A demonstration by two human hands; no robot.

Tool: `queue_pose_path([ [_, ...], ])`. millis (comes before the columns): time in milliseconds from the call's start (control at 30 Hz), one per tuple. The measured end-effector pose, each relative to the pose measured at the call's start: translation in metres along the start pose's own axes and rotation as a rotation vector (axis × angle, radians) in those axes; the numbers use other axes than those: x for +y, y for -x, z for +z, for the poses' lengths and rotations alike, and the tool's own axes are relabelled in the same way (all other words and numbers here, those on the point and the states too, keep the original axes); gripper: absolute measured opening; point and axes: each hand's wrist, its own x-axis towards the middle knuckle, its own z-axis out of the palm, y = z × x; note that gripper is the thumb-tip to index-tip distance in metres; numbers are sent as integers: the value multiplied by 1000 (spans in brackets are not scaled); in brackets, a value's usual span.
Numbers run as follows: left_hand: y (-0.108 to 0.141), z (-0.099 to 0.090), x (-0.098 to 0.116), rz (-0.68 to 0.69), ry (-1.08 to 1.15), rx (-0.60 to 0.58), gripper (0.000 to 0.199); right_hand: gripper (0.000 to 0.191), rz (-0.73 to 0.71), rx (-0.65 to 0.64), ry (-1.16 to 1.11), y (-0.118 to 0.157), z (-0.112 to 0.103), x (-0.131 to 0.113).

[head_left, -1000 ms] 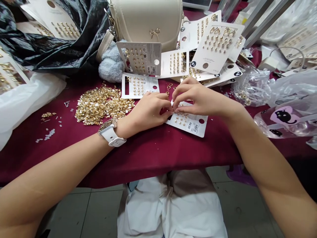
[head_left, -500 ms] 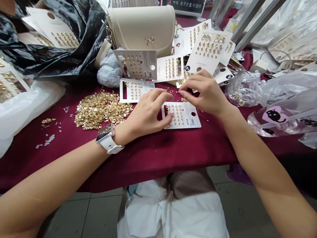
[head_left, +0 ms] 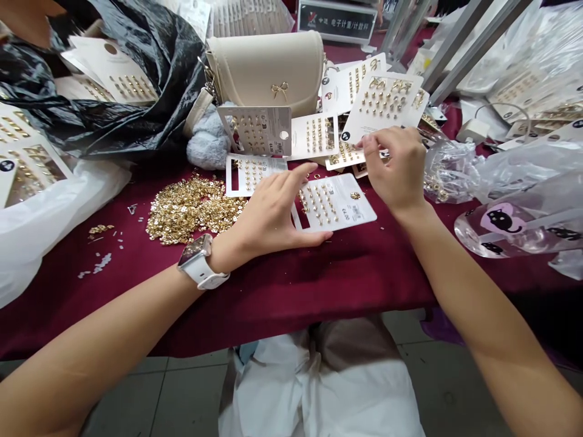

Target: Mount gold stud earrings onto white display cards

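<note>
Logging earring card (head_left: 339,203) at centre of the maroon tabletop (head_left: 364,267): studs fill its left rows; one loose gold piece (head_left: 354,195) lies at its 2 o'clock. Left hand (head_left: 273,212) spread, bracing the card's left edge. Right hand (head_left: 394,167) at 2 o'clock, fingertips pressed together, pinching something small, perhaps a stud; view poor. Loose gold pile (head_left: 194,209) at 9 o'clock.

I have one feed, a head-worn camera looking forward and down, close over the worktop (head_left: 337,267). The left hand (head_left: 268,212) and right hand (head_left: 394,167) sit mid-frame; the floor (head_left: 191,394) shows at 7 o'clock.
</note>
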Motion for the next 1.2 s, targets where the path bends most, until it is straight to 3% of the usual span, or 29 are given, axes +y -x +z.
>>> queue_pose_path([
  [100, -3, 0, -8, -166, 192, 95, 72, 44, 33, 31, -22, -1, -1, 2],
  [233, -15, -7, -15, -320, 554, 146, 47, 40, 19, -12, -21, 3, 3, 1],
  [400, -25, -25, -9, -455, 1139, 388, 59, 42, -222, -193, -123, 11, 16, -11],
  [533, -22, -30, -5, -490, 1459, 426, 49, 46, -397, -281, -152, 21, 21, -34],
  [633, -20, -27, -5, -434, 1524, 381, 33, 45, -467, -362, -105, 32, 23, -55],
  [833, -18, -16, -17, -251, 1456, 101, 76, 47, -456, -636, -46, 43, 34, -72],
  [1033, -21, -15, -16, -203, 1464, 0, 86, 36, -498, -525, -73, 37, 36, -64],
  [1200, -23, -17, -16, -161, 1375, 26, 83, 35, -453, -482, -113, 38, 41, -62],
])
